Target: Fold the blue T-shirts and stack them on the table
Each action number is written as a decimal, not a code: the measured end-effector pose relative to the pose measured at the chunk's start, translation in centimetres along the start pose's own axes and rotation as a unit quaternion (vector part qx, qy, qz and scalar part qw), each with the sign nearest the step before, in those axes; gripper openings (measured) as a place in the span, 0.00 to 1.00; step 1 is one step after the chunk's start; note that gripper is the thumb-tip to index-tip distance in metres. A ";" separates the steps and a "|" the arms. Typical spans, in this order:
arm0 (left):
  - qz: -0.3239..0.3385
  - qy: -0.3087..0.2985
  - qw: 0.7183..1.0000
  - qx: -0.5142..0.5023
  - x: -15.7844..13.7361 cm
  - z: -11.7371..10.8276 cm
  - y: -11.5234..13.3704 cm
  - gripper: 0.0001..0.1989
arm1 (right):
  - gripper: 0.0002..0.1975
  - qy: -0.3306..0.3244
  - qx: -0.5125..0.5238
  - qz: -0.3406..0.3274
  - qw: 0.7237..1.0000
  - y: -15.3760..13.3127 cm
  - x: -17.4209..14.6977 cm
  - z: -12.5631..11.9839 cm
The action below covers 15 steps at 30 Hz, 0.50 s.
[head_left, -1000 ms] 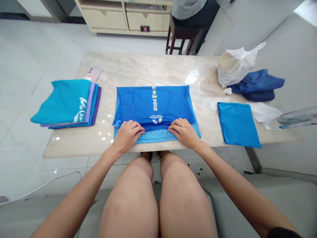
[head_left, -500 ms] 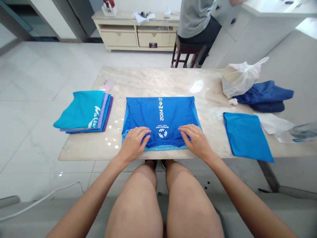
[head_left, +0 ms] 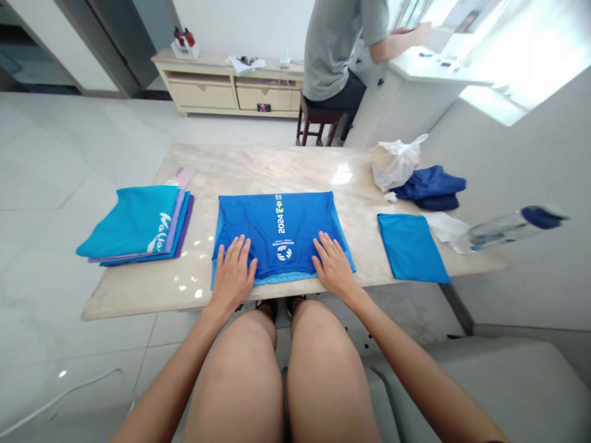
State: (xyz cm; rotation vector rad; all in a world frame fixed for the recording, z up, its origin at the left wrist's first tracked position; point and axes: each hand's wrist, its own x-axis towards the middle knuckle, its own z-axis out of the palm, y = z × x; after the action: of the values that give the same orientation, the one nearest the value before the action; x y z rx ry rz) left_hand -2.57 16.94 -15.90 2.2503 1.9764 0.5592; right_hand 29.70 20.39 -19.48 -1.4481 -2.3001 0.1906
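Observation:
A blue T-shirt [head_left: 295, 221] with white and yellow print lies folded into a broad rectangle on the marble-look table, with lighter blue cloth showing along its sides and near edge. My left hand [head_left: 234, 267] rests flat on its near left corner, fingers stretched out. On the near right part my right hand [head_left: 333, 261] lies flat too, fingers spread a little. Neither hand grips the cloth. To the left is a stack of folded shirts [head_left: 133, 221], teal on top with purple and blue below. A folded blue cloth [head_left: 413, 249] lies to the right.
At the table's right end are a white plastic bag [head_left: 394, 163], dark blue cloth [head_left: 431, 186], white tissue [head_left: 446, 226] and a clear bottle [head_left: 503, 229] with a blue cap. Beyond the table [head_left: 258, 163], a person [head_left: 330, 55] sits on a stool beside a low cabinet [head_left: 203, 95].
Both hands have gone from curled fingers at the shirt's near edge to lying flat on it. My view has turned to the right, bringing the whole bottle into sight.

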 end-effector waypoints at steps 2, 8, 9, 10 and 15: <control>-0.020 0.022 1.000 0.006 -1.5 -0.9 -0.7 0.30 | 0.28 0.014 -0.008 0.006 1.000 -0.3 -2.3 -0.7; -0.167 0.042 0.985 0.029 -2.3 -3.0 -4.0 0.27 | 0.23 0.122 0.019 0.064 0.990 3.0 -4.3 -2.6; -0.187 0.038 0.981 0.028 -1.9 -3.2 -4.4 0.26 | 0.22 0.148 0.023 0.080 0.985 4.1 -3.7 -2.9; -0.203 0.031 0.978 0.026 -1.4 -3.5 -4.8 0.24 | 0.21 0.171 0.024 0.097 0.980 5.1 -3.0 -3.0; -0.250 -0.015 0.968 0.016 0.4 -4.2 -4.8 0.17 | 0.18 0.214 -0.003 0.161 0.964 8.3 -0.5 -2.4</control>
State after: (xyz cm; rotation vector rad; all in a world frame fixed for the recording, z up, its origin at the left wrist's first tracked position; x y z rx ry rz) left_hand -8.44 17.38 -13.39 1.6516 2.4220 0.4279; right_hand 37.77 23.41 -20.18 -1.6700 -1.7196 -0.0371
